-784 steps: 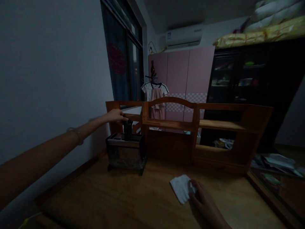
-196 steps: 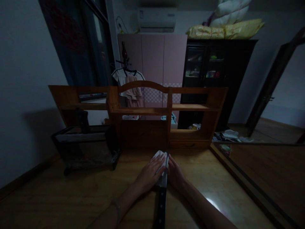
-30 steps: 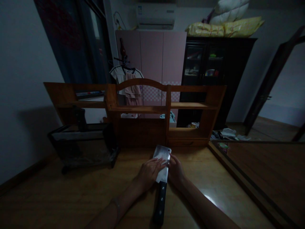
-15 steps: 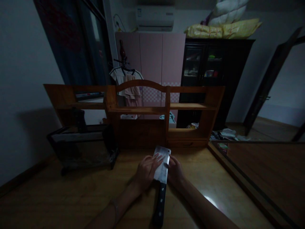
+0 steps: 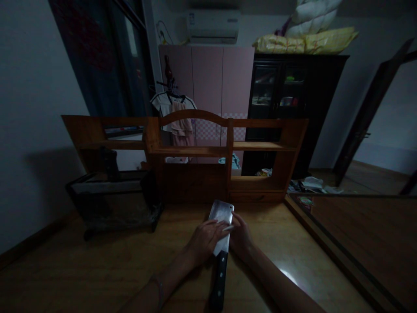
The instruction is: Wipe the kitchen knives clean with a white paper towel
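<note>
A cleaver (image 5: 224, 211) with a broad steel blade and a black riveted handle (image 5: 219, 278) lies in front of me, its handle toward me. My left hand (image 5: 206, 239) rests across the middle of the blade, its fingers close together. A small pale strip (image 5: 229, 228) shows at its fingertips; I cannot make out what it is. My right hand (image 5: 240, 232) grips the blade's right edge near the far corner, which has a hole. The right hand's lower fingers are partly hidden beside the blade. Neither hand is on the handle.
The wooden tabletop (image 5: 137, 261) carries a low wooden shelf unit (image 5: 189, 151) along its far side. A dark, glass-sided tank (image 5: 110, 208) stands at the left. Behind are a pink wardrobe (image 5: 206, 78) and a black cabinet (image 5: 321, 95).
My left hand has slid down the blade toward the handle and slightly right, uncovering more of the blade's far end. The right hand stays at the blade's edge.
</note>
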{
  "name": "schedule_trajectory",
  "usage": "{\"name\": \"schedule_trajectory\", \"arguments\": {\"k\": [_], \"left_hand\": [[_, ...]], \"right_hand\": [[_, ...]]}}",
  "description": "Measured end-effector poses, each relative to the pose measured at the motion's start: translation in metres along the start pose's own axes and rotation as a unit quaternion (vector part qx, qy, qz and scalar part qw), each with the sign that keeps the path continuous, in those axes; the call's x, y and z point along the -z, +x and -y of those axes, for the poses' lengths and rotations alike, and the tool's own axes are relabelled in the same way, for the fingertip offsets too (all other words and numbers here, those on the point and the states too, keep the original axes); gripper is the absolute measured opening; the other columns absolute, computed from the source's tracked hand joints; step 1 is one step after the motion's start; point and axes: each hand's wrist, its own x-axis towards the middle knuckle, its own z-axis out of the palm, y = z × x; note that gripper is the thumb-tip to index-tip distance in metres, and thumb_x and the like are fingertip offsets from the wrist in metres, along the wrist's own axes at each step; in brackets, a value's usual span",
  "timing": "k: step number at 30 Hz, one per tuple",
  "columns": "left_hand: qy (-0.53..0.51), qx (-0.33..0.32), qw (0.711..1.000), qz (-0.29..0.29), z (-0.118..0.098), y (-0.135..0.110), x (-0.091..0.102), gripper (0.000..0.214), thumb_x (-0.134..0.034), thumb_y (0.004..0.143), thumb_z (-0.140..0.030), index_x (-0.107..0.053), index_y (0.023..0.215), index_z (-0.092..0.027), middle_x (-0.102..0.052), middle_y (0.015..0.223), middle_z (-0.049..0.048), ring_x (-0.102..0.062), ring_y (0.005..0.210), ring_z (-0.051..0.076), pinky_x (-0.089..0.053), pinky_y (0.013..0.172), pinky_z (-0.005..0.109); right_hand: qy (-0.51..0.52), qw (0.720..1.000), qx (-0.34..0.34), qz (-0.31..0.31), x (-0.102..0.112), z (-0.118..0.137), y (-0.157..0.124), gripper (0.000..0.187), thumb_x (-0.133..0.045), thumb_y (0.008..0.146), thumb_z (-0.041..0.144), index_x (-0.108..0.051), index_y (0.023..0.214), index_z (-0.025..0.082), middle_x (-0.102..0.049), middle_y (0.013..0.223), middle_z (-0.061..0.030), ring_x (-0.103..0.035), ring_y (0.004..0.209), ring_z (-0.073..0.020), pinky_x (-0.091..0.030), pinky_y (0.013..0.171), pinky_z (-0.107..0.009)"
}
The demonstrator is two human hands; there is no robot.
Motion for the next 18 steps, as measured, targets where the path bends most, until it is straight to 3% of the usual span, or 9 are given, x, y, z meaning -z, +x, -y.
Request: {"name": "schedule_trajectory", "arguments": {"k": [3, 9, 13, 18], "left_hand": [[0.014, 0.029, 0.999, -0.031, 0.009, 0.0, -0.003, 0.041, -0.024, 0.097, -0.02, -0.057, 0.119, -0.03, -0.058, 0.124, -0.0031, -0.049, 0.119, 0.013, -0.035, 0.104, 0.034], [0.043, 0.143, 0.978, -0.147, 0.028, -0.001, -0.003, 0.039, -0.027, 0.096, -0.024, -0.056, 0.121, -0.027, -0.057, 0.125, -0.0001, -0.048, 0.12, 0.017, -0.036, 0.105, 0.039], [0.04, 0.073, 0.984, -0.155, 0.019, -0.001, 0.006, 0.044, -0.023, 0.095, -0.018, -0.036, 0.137, -0.028, -0.037, 0.142, -0.0022, -0.029, 0.132, 0.016, -0.027, 0.11, 0.042], [0.076, -0.042, 0.995, -0.048, -0.004, 0.001, 0.01, 0.046, -0.026, 0.094, -0.017, -0.029, 0.14, -0.026, -0.032, 0.145, 0.0, -0.021, 0.136, 0.019, -0.021, 0.112, 0.045]], "right_hand": [[-0.005, 1.0, -0.013, -0.014, 0.001, -0.001, -0.001, 0.024, -0.056, 0.078, 0.038, -0.065, 0.084, 0.016, -0.068, 0.075, -0.0045, -0.063, 0.067, -0.018, -0.049, 0.066, -0.03], [-0.018, 0.999, -0.006, -0.039, -0.005, -0.001, -0.005, 0.024, -0.053, 0.079, 0.039, -0.065, 0.086, 0.019, -0.067, 0.073, -0.0024, -0.062, 0.066, -0.0178, -0.049, 0.064, -0.031], [-0.021, 0.999, -0.001, -0.031, -0.008, 0.0, -0.006, 0.027, -0.053, 0.079, 0.04, -0.065, 0.09, 0.019, -0.067, 0.075, -0.0037, -0.061, 0.065, -0.0187, -0.049, 0.062, -0.032], [0.029, 0.999, 0.008, -0.025, 0.0, -0.002, 0.0, 0.019, -0.055, 0.078, 0.034, -0.064, 0.085, 0.018, -0.067, 0.076, -0.0031, -0.062, 0.07, -0.018, -0.049, 0.066, -0.03]]}}
